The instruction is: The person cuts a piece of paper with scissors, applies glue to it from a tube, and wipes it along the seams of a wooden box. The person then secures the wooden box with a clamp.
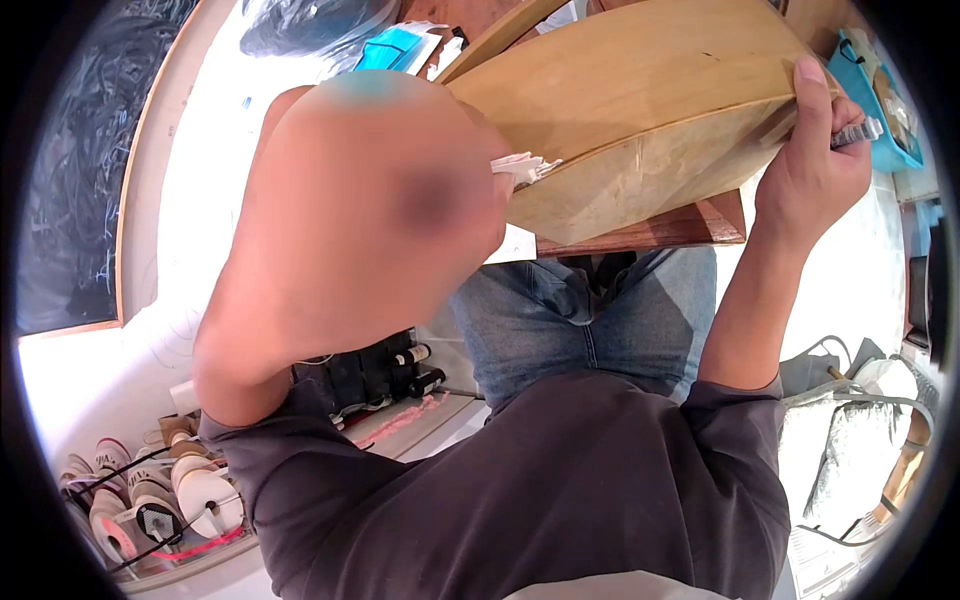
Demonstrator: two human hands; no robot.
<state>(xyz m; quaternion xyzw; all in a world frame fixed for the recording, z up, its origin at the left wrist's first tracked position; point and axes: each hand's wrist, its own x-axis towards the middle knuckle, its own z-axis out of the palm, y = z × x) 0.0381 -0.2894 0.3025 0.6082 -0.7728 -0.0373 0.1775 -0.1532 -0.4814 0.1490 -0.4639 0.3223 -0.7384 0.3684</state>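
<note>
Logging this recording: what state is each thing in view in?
Wooden piece: tilted, gripped near one corner by the right hand.
Slim tube-like thing: in the right hand, one end poking out.
White scrap: crumpled, by the wooden piece's edge.
Left hand: blurred, grip cannot be told.
Blue bin: open, things inside.
Ribbon spools: lined up together.

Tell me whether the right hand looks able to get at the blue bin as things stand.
Probably yes, once freed: the right hand grips the wooden piece and apparently a small grey item, but little seems to block the blue bin beyond.
</note>
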